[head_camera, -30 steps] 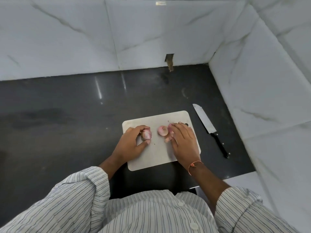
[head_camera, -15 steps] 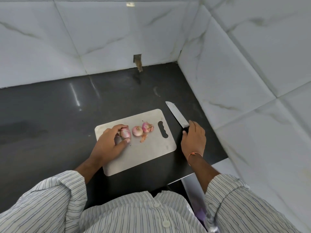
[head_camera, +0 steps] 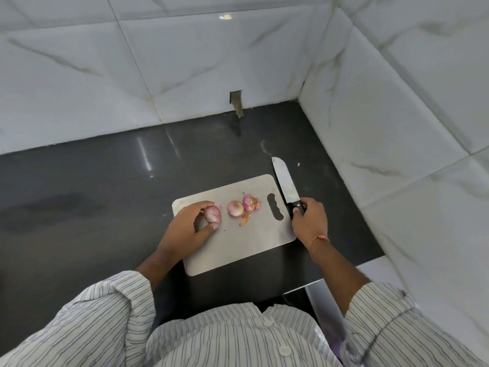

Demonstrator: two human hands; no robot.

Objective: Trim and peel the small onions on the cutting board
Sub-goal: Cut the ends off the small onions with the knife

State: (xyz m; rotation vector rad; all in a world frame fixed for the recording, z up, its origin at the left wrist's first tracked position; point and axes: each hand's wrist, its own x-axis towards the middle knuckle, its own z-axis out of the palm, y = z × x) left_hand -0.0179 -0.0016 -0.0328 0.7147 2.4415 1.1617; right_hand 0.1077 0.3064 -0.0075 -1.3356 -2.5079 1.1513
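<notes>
Now, from my remote seat, this is what I read off the head view.

Left grip: my left hand (head_camera: pixel 189 229) rests on the left end of the cutting board (head_camera: pixel 238 242), thumb and fingers curled round the left onion (head_camera: pixel 213 214), which sits on the board.

Right grip: my right hand (head_camera: pixel 308 219) is closed around the black handle of the knife (head_camera: pixel 286 188), just off the board's right edge.

Knife: blade points to the far side, lying along the right edge of the board beside the handle slot (head_camera: pixel 275 210); I cannot tell whether it is on the table or just above it.

Other onions: the middle onion (head_camera: pixel 235 207) lies free on the board just right of the held one; the right onion (head_camera: pixel 248 202) is just beyond it, touching loose skin.

Peel scraps (head_camera: pixel 244 220): small pieces on the board, just near of those two onions.

Board: on the dark table (head_camera: pixel 92 194), near its right near corner, with white marble wall (head_camera: pixel 383 128) to the far side and the right.

Wrist: an orange thread band (head_camera: pixel 318 239) circles my right wrist.
</notes>
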